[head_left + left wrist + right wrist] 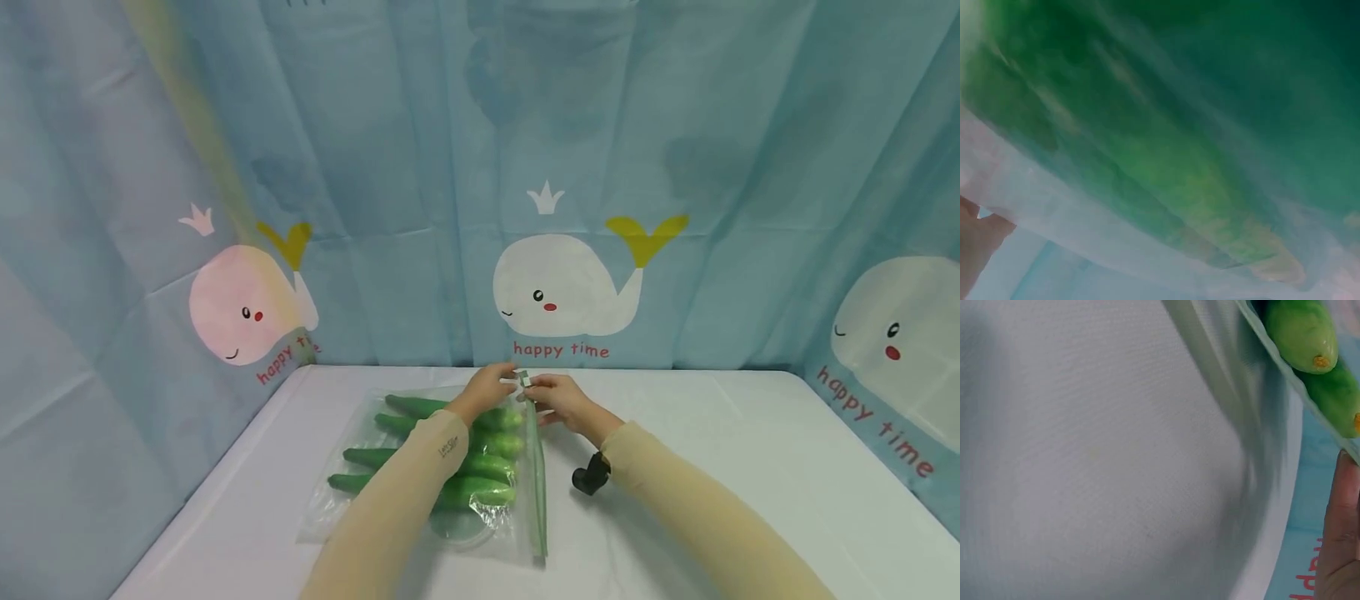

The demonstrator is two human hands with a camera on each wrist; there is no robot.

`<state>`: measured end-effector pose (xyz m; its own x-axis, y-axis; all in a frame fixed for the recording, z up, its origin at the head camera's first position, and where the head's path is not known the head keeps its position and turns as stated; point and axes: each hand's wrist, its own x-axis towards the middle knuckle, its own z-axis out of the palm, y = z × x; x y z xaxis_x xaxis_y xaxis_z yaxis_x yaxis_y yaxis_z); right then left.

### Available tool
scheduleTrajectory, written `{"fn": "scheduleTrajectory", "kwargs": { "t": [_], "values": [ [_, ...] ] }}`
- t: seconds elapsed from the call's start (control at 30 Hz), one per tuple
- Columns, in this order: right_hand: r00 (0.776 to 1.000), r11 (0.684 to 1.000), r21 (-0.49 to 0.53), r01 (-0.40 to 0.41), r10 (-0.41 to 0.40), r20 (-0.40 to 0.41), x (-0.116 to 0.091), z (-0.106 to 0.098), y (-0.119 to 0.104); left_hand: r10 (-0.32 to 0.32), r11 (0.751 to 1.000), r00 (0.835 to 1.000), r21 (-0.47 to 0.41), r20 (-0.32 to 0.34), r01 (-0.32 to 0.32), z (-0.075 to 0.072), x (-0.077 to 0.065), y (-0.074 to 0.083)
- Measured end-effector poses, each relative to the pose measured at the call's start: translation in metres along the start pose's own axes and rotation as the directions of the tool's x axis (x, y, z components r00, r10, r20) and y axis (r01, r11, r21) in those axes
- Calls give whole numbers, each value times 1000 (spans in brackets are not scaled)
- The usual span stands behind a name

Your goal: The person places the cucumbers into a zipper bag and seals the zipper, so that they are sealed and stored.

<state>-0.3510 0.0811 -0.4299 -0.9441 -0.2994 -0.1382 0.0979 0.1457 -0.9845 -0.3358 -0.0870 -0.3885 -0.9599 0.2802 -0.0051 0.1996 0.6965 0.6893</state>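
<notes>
A clear zip bag (pixel 498 546) lies flat on the table with several green cucumbers (pixel 480 487) inside, side by side. Its green zip strip (pixel 540 492) runs along the right edge, and a small pale piece (pixel 524 379) sits at the strip's far end. My left hand (pixel 483 392) pinches the bag's far corner, just left of that piece. From the right, my right hand (pixel 566 404) pinches the strip's far end. The right wrist view shows a fingertip at the bag's edge, near cucumber tips (pixel 1304 337). Cucumbers under plastic (pixel 1166 169) fill most of the left wrist view.
The white table (pixel 697 467) extends on both sides of the bag. A black device (pixel 591 475) is at the right wrist. Behind the table's far edge hangs a blue curtain (pixel 420 275) printed with whales.
</notes>
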Motion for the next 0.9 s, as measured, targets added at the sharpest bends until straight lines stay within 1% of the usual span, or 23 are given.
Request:
{"fn": "scheduleTrajectory", "kwargs": {
  "t": [0.07,0.13,0.3,0.4,0.53,0.6,0.67,0.73,0.8,0.9],
  "values": [
    [1000,1000,-11,-9,9,3,-1,2,-1,2,999,1000,33,-4,-2,-1,2,-1],
    [1000,1000,-27,-15,15,6,-2,4,-2,-5,999,1000,39,-13,5,-4,2,0],
    [1000,997,-72,-9,8,-15,-5,7,-11,-32,999,999,-36,-41,30,-7,4,3],
    [999,995,-97,0,-4,-34,-7,8,-14,-58,995,996,-85,-73,52,-6,5,4],
    [999,995,-99,-2,-4,-54,-8,9,-16,-94,986,989,-151,-118,76,-5,7,9],
    [998,996,-90,-1,-5,-63,-9,10,-15,-103,984,986,-161,-129,81,-5,7,11],
    [998,997,-82,-12,6,-69,-12,11,-13,-104,985,985,-150,-141,82,-6,8,11],
    [998,996,-84,-24,19,-61,-15,12,-11,-115,984,982,-154,-147,93,-8,8,11],
    [998,996,-86,-33,28,-53,-19,14,-9,-109,984,983,-156,-146,86,-11,8,8],
    [998,997,-66,-46,43,-35,-22,14,-6,-71,980,990,-192,-122,46,-16,6,2]
  ]
}}
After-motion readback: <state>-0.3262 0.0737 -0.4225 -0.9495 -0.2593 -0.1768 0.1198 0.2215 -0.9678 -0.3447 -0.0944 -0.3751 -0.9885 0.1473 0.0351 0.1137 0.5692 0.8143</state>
